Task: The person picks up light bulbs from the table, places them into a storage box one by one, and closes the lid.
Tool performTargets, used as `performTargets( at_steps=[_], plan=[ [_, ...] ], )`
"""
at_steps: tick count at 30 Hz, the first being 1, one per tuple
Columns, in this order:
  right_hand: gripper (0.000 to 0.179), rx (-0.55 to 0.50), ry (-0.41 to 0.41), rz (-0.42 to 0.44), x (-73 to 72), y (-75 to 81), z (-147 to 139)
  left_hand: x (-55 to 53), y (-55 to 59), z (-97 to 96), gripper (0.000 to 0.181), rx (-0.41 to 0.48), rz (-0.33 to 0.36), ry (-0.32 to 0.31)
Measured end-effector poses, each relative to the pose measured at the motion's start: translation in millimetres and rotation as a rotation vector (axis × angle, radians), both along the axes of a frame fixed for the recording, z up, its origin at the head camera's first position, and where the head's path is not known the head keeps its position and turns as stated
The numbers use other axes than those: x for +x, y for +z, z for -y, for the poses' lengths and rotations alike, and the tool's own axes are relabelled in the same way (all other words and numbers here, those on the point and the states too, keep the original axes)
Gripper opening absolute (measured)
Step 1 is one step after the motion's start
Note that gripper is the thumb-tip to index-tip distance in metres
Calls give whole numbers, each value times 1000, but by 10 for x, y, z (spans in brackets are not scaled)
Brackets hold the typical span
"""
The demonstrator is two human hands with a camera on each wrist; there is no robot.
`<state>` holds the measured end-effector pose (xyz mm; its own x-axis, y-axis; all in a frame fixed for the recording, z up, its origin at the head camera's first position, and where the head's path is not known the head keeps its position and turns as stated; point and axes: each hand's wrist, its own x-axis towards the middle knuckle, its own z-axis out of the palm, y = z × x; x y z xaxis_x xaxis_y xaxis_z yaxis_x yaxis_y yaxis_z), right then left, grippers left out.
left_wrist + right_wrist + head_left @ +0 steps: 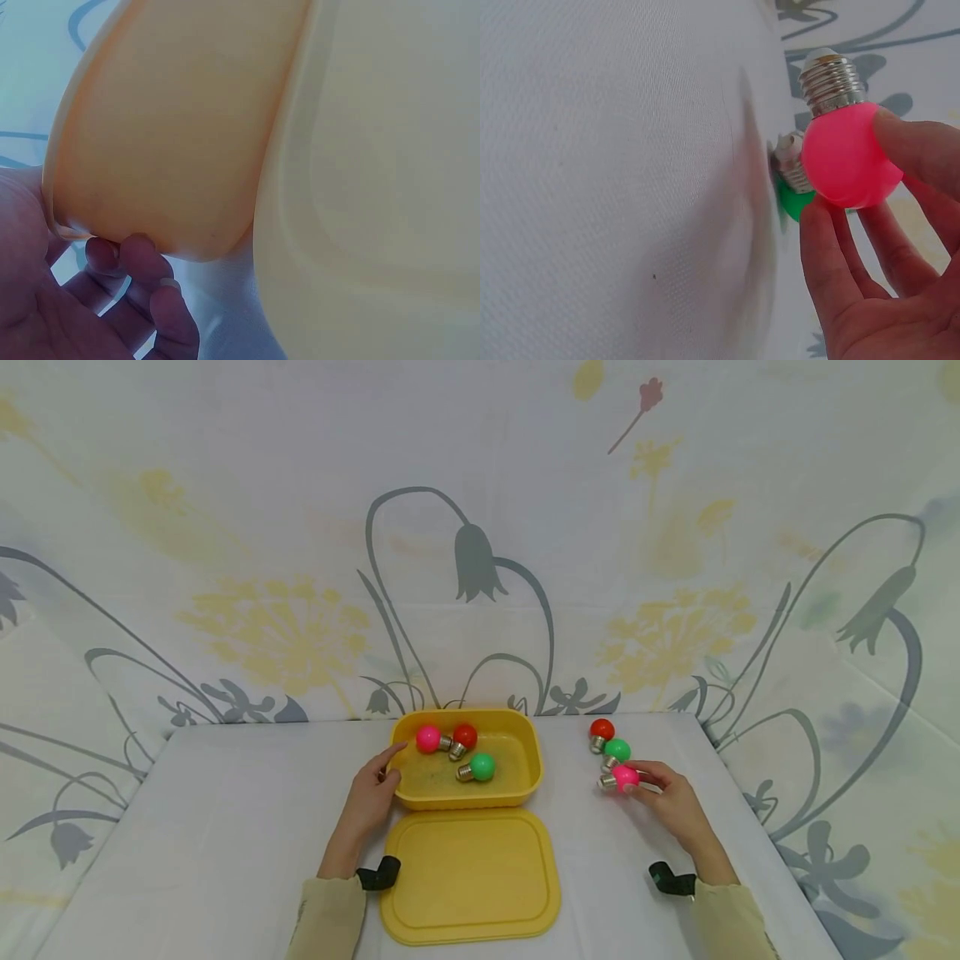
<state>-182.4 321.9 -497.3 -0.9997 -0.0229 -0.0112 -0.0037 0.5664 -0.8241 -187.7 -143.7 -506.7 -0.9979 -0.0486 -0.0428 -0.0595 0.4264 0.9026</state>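
Observation:
My right hand [667, 800] pinches a pink light bulb [851, 154] by its round globe, its metal screw base pointing away from the fingers. Close beside it on the white cloth lie a green bulb [617, 749] and a red bulb [602, 729]. My left hand [369, 795] is at the left end of a yellow box [531, 768], fingers curled at its rim. Inside the box are a pink bulb [428, 739], a red bulb [465, 736] and a green bulb [483, 767]. The left wrist view shows curled fingers against the box; part of that hand is hidden behind the wall.
A flat yellow lid [471, 877] lies on the cloth just in front of the box. The white-covered table [202, 827] reaches back to a flower-patterned curtain [480, 635], which also rises along both sides.

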Motion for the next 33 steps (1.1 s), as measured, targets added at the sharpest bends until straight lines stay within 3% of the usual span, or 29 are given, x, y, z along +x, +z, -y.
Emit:
performTargets(
  at_steps=[11,23,33],
  plan=[
    [44,-11,20,-39,-14,17,53,10,18,-9,48,-4,9,-5],
    [43,-28,35,-43,1,157,182,11,16,-16,48,4,10,3],
    [42,-18,55,-63,-18,139,261,6,14,-17,48,14,18,-3]
  ],
)
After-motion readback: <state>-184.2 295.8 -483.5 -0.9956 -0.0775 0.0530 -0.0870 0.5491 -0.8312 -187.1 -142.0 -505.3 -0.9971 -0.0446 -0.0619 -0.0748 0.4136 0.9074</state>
